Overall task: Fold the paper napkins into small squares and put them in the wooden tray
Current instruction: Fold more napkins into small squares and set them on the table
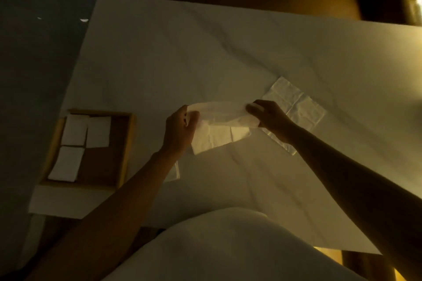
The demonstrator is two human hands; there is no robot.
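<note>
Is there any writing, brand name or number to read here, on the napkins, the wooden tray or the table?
No text can be read anywhere in this view.
held napkin: plain white, only fold creases.
flat napkin: creases, no print.
folded squares in the wooden tray: blank.
table: faint grey veins, no markings.
Background at the top: too dark and blurred to tell.

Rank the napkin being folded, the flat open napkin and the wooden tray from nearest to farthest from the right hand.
1. The napkin being folded: pinched in the grip of the right hand.
2. The flat open napkin: on the table, just beyond and under that hand.
3. The wooden tray: far left, past the left hand.
</note>
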